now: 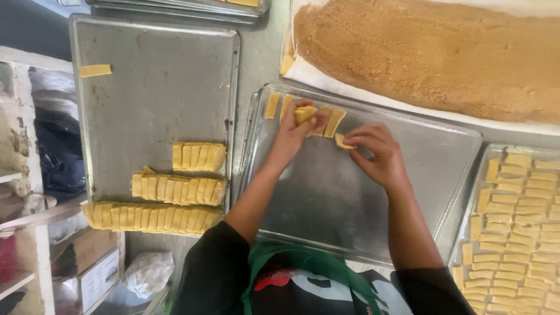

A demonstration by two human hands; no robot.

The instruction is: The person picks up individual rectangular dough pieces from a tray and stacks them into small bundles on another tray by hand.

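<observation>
Left grip [300, 125] pinching dough stack [305, 113] — rt grip [373, 153] pinching dough piece [342, 142] over tray [326, 198].

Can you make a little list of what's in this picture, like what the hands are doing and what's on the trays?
left hand: holds a small stack of dough strips
right hand: pinches one dough strip
middle tray: a few strips laid along its far edge
left tray: three rows of stacked strips, one loose strip
right tray: many strips in rows
far right: a bed of brown crumbs
</observation>
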